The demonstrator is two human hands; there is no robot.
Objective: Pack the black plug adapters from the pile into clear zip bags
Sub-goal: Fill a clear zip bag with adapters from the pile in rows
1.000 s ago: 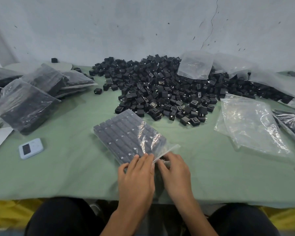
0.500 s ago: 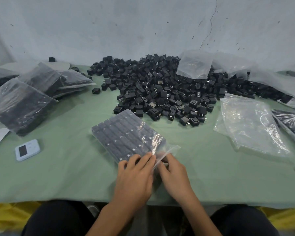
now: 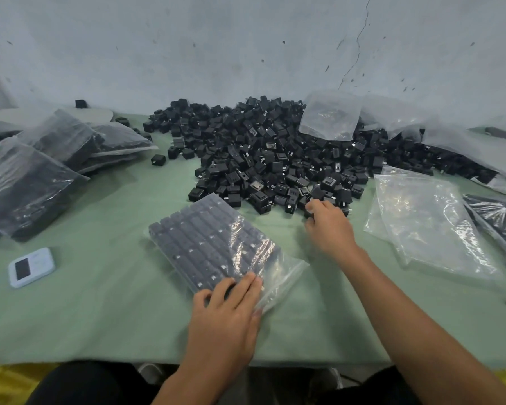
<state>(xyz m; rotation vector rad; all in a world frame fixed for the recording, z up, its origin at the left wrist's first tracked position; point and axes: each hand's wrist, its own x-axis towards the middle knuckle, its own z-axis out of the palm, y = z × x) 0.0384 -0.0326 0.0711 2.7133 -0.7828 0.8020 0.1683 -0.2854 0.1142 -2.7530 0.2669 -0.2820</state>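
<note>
Green surface (image 3: 100,317) carries a huge pile (image 3: 275,153) left to pack, filled bags (image 3: 41,171) stacked left, a nearly full bag (image 3: 211,241) under the flat, relaxed left hand (image 3: 225,320), and the right hand (image 3: 329,226) curls at the pile's edge, grip unclear.

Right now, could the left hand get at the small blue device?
Probably yes: the left hand rests on the filled bag, and only bare green table lies between it and the small blue device.
</note>
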